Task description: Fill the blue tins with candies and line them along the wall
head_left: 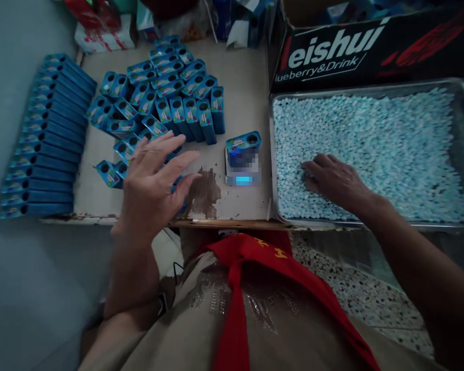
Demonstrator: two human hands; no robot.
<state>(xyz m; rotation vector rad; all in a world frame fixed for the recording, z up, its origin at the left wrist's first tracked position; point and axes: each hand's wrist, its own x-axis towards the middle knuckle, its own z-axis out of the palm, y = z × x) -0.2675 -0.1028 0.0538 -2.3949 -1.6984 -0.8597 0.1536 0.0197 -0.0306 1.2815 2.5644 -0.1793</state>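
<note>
My left hand is raised over the near side of a group of small blue boxes, its fingers spread and nothing in them. Each box has a round dark hole in its top end. My right hand reaches into a shallow metal tray spread with small pale-blue candies. Its fingers are bent together down in the candies; the fingertips are partly hidden. Between my hands, one blue box rests on a small digital scale with a lit blue display.
A long row of blue boxes lines the table's left edge. Behind the tray stands a black printed carton. Bags and packets crowd the back. The table's worn front edge runs just before my red apron.
</note>
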